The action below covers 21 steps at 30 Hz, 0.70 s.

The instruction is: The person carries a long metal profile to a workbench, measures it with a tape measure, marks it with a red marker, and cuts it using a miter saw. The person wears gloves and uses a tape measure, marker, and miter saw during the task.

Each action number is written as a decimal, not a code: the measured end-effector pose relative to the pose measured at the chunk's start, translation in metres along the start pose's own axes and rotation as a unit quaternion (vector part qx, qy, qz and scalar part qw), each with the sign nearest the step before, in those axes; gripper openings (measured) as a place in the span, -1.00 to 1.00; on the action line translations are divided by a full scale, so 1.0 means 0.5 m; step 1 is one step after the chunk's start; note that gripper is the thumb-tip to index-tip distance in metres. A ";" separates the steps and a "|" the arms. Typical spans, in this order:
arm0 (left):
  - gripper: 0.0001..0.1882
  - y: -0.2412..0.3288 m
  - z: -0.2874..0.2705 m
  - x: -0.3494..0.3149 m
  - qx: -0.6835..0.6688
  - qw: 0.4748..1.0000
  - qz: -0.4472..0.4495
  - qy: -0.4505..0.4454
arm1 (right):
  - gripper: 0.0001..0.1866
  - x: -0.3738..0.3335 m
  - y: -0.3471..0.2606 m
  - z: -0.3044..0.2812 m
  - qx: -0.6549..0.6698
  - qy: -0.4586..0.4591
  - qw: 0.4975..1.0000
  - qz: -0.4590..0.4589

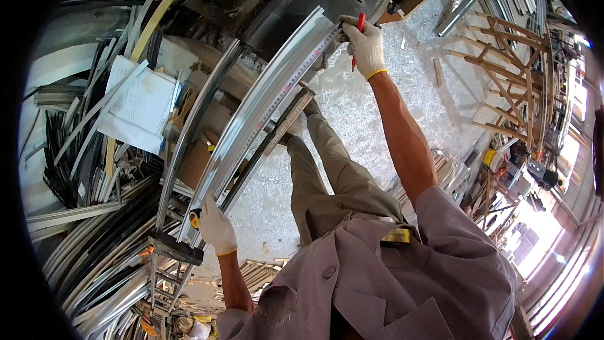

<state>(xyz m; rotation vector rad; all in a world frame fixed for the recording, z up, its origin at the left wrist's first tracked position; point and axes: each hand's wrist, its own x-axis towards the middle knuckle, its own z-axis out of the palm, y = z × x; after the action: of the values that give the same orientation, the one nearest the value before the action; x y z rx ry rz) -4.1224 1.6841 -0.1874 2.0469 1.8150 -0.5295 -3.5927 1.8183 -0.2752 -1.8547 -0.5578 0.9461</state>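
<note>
My left hand [218, 229], in a white glove with a yellow cuff, is closed round a yellow and black tape measure [195, 218] at the near end of a long pale metal profile [264, 97]. From there the tape's white blade [290, 82] stretches along the profile to its far end. Up there my right hand [367, 50], gloved the same way, is closed with a red pen [360, 23] in it. Its fingertips are by the profile's far end; whether they also pinch the blade I cannot tell.
A saw-like machine [296, 6] stands beyond the profile. Dark rails [201, 113] run beside it on a stand [176, 249]. Papers [138, 104] lie among stacked strips at left. Wooden racks [516, 75] and a loose wood piece [438, 72] are on the right.
</note>
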 end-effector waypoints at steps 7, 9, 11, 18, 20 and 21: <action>-0.31 -0.004 0.036 0.017 0.003 0.994 0.101 0.050 | -0.64 -0.013 -0.053 -0.012 -0.060 -0.052 0.996 0.026; -0.29 -0.006 0.045 0.025 0.015 0.992 0.109 0.062 | -0.62 -0.010 -0.045 -0.010 -0.077 -0.061 0.995 0.023; -0.28 -0.003 0.045 0.025 0.010 0.991 0.109 0.070 | -0.62 -0.007 -0.048 -0.009 -0.103 -0.063 0.992 0.026; -0.20 0.011 0.048 0.023 0.014 0.992 0.095 0.087 | -0.66 -0.011 -0.022 -0.005 0.082 -0.058 0.993 0.056; -0.17 0.009 0.052 0.023 0.005 0.991 0.098 0.091 | -0.63 -0.002 -0.013 -0.012 0.067 -0.065 0.994 0.058; -0.16 0.009 0.055 0.021 0.000 0.991 0.099 0.093 | -0.62 -0.003 -0.019 -0.011 0.045 -0.066 0.995 0.057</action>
<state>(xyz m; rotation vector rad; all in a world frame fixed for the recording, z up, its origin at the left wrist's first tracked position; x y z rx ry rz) -4.1181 1.6793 -0.2163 2.3108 1.6818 -0.2929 -3.5891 1.8188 -0.2647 -1.7672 -0.4856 1.1580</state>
